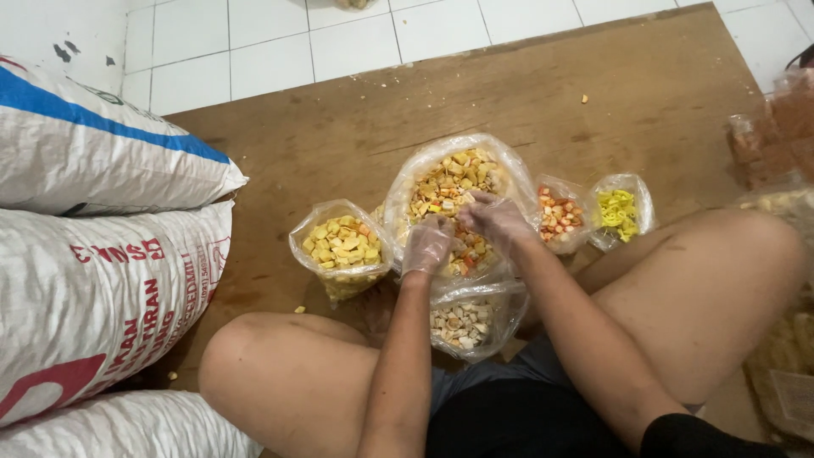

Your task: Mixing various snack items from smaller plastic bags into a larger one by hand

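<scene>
I sit cross-legged on a wooden board (339, 136). Both hands wear thin clear gloves and are inside a large clear plastic bag (415, 174) of mixed yellow and orange snack pieces. My left hand (428, 243) is curled at the bag's near edge over the pieces. My right hand (496, 219) is bunched with its fingers down in the mix. Whether either hand holds pieces is hidden. A small bag of pale pieces (466, 322) lies between my legs, just below the hands.
A bag of yellow cubes (339, 242) stands left of the big bag. A bag of orange-white pieces (560, 216) and one of yellow shapes (619, 210) stand to its right. Stacked white woven sacks (102, 254) fill the left. More packed bags (776, 136) sit far right.
</scene>
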